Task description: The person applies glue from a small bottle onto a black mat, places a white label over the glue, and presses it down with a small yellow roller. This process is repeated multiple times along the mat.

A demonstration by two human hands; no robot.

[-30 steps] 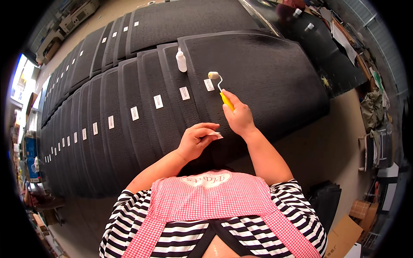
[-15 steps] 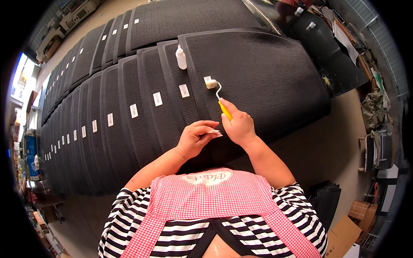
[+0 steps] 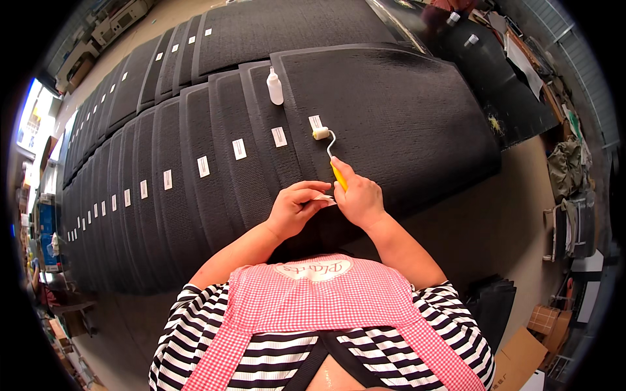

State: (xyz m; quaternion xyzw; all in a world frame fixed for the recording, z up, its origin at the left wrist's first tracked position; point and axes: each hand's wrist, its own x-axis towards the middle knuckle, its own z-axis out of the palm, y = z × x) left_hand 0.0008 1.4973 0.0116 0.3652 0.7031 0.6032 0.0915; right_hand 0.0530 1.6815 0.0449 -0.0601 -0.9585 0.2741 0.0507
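Note:
My right hand [image 3: 360,201] is closed round the yellow handle of a small roller [image 3: 321,133]. The pale roller head rests at the lower edge of a white label [image 3: 315,122] on the top black ribbed mat [image 3: 398,111]. Close beside it, my left hand [image 3: 298,207] pinches a small stack of white labels [image 3: 324,199] between thumb and fingers. A white squeeze bottle [image 3: 274,88] lies on the mats beyond my hands, its nozzle pointing away from me.
Overlapping black mats fan out to the left, each with a white label [image 3: 239,149]. A second row of mats [image 3: 287,26] lies behind. At the far right stands a dark glossy sheet [image 3: 466,72]. Cardboard [image 3: 520,355] and folded dark pieces [image 3: 490,303] are at the lower right.
My right hand has drawn the roller slightly toward me, so more of the label beneath it shows. My left hand has stayed in place with its labels.

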